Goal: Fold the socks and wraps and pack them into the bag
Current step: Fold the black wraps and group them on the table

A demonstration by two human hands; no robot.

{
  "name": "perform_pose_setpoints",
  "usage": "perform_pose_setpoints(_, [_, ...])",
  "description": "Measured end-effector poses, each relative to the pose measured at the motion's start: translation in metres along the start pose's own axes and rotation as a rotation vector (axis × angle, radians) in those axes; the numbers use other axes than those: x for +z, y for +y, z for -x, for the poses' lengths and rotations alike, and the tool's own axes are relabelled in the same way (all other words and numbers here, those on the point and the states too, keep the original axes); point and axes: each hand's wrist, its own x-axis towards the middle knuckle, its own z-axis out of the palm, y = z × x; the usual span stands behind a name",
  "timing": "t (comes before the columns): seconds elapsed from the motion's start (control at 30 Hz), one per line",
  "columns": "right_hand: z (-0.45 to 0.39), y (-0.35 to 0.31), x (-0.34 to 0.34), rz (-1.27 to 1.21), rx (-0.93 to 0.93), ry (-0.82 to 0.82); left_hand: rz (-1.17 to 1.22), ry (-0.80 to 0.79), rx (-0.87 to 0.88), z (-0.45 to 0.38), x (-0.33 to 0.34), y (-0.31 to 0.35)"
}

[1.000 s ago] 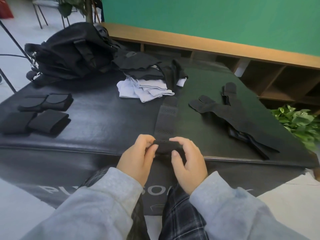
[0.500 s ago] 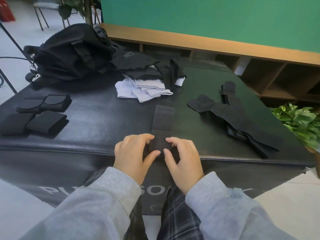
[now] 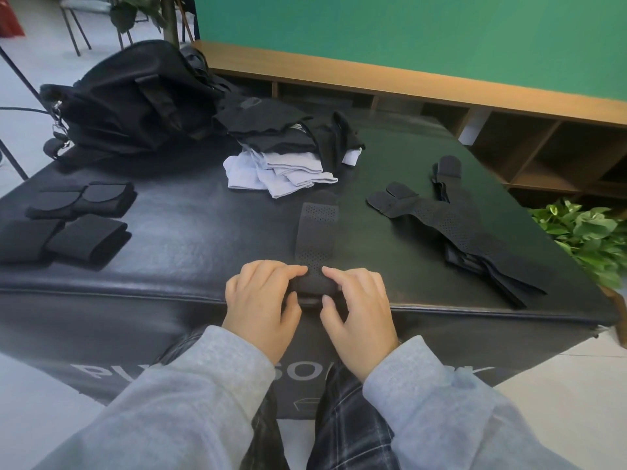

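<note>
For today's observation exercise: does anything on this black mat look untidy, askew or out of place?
Only the socks stand out: a loose, rumpled black and white heap beside the bag. The rolled wraps lie neatly at the left, and both hands roll a perforated wrap.

The wrap [image 3: 317, 232] is black, dotted with small perforations, like the unfolded wraps [image 3: 451, 228] to the right. The table [image 3: 190, 245] is black leather-look with pale lettering on its side. Socks [image 3: 278, 174] are pale lilac-white under black ones. The bag [image 3: 132, 100] is black, the wall [image 3: 424, 35] green, sleeves [image 3: 190, 395] grey, trousers [image 3: 346, 418] dark plaid.
</note>
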Motion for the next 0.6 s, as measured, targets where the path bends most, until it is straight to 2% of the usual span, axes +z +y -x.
perform_pose_setpoints(0.17, [0.0, 0.0, -0.0002, 0.017, -0.014, 0.012, 0.0, 0.04, 0.013, -0.0003, 0.0016, -0.0014])
perform_pose_setpoints(0.33, [0.0001, 0.0017, 0.0019, 0.025, -0.03, 0.057, 0.024, 0.013, 0.002, -0.0013, 0.0009, -0.0006])
perform_pose_setpoints(0.47, [-0.0007, 0.0005, 0.0001, -0.041, -0.012, -0.025, 0.045, -0.035, 0.014, -0.0014, 0.0003, -0.0004])
perform_pose_setpoints(0.6, [-0.0009, -0.0042, -0.0067, -0.167, 0.032, -0.02, 0.072, -0.044, -0.003, -0.0023, -0.0038, 0.0025])
